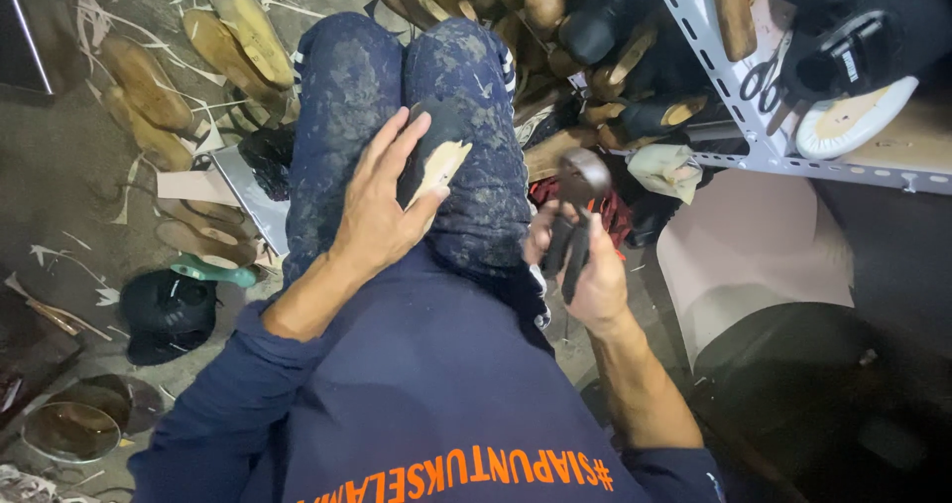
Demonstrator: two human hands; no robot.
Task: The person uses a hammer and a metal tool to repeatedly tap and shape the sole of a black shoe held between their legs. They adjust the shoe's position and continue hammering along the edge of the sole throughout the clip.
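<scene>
While the person sat with knees drawn together, scattered wooden shoe lasts lay on the floor at the far left among pale leather trimmings, with a dark cap and a green-handled tool nearer the body. Further right, the left hand lay spread and flat, fingers extended, pressing a partly made shoe against the lap; it held the piece down by palm and thumb rather than closing round it. That shoe showed a dark upper over a pale insole, resting on the right thigh of the stained blue trousers. It looked light but firm, probably stiffened by a last inside, while the loose upper edge seemed soft and pliable; the safest hold appeared to be across its solid body, not the free edge. To the right, the right hand was closed round the handles of lasting pincers, head upward beside the knee. Those looked heavy, rigid metal, best gripped low on the handles. At far right, a grey metal shelf carried more lasts, scissors and a white sole.
</scene>
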